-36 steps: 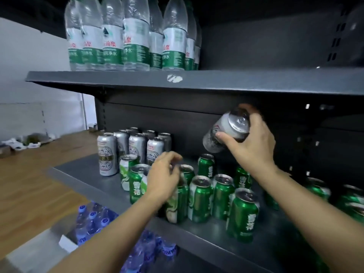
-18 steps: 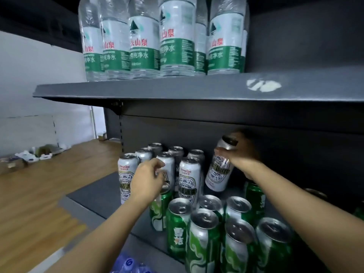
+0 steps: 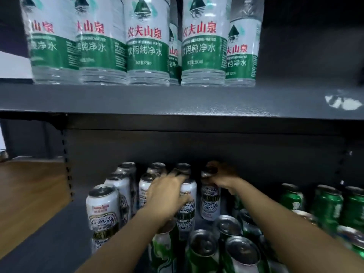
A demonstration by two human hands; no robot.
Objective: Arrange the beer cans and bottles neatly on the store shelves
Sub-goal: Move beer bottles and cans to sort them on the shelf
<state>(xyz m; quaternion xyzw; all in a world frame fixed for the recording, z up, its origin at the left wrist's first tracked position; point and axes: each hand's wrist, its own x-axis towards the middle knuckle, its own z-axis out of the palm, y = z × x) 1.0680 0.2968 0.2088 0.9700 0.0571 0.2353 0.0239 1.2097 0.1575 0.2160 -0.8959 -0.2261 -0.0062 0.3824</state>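
While right hand [image 3: 220, 179] fingers grip upright white can [image 3: 209, 196] by its top: open slot at six o'clock; left hand [image 3: 167, 196] steadying neighbouring can [image 3: 187, 211].

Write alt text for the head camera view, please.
A person's right hand grips the top of a white beer can upright on a dark shelf, while the left hand rests against neighbouring white cans. Green cans crowd the right; water bottles line the shelf above.
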